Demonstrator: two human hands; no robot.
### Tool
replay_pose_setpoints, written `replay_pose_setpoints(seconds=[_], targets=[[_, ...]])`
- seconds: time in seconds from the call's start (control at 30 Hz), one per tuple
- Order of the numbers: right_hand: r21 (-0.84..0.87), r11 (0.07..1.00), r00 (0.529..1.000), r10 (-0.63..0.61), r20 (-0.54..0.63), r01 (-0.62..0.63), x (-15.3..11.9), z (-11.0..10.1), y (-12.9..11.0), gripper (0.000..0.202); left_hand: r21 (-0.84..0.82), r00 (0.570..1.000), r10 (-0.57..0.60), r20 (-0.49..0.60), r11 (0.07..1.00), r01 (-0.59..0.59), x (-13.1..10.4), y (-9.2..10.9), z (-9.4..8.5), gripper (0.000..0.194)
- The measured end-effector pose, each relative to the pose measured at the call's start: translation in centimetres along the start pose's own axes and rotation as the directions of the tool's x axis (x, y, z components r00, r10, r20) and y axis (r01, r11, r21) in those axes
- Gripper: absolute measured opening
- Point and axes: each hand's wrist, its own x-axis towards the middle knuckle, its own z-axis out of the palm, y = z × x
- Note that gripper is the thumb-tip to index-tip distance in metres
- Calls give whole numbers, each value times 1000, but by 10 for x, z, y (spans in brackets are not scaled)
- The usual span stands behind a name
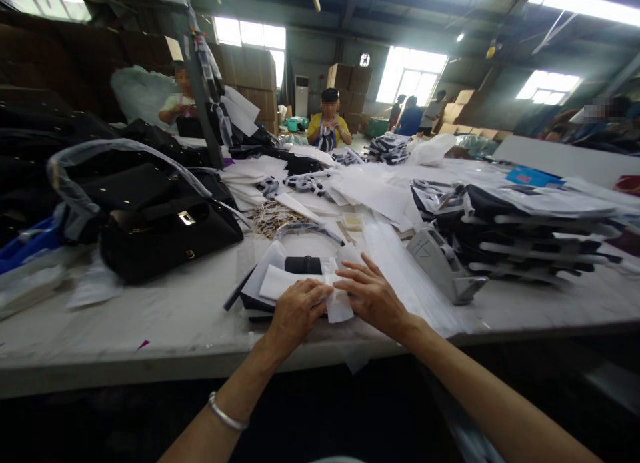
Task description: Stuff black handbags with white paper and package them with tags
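Observation:
A black handbag (303, 265) lies flat on the table in front of me, mostly covered by white paper (280, 281). Its handle (310, 231), wrapped in clear plastic, arches at the far side. Across the bag's front hangs a small white paper strip (341, 307). My left hand (299, 308) is closed, its fingers curled together at the strip's left edge. On the other side my right hand (376, 296) has its fingers spread and stretched over the strip, fingertips touching it or just above it.
Another black handbag (165, 226) stands at left. A grey tape dispenser (440, 263) and stacked black bags (530, 233) are at right. Beyond lie a pile of tan cords (277, 217) and white sheets (380, 193). A person in yellow (329, 129) works across the table.

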Motion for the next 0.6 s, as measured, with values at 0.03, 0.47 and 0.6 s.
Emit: replay_pose_setpoints(seconds=[0.03,0.47,0.6], targets=[[32,997,998,-65,10,65,-1,-1,-1,31,-4,1000,-4,3,1000,4,0,0,0,28],[258,959,957,42,286,-119,18,-19,-10,11,-79,998,-16,61,997,20,2,1,-10,32],[39,999,960,-9,280,-2,18,-9,-15,4,-124,998,-22,53,992,28,3,4,-14,26]])
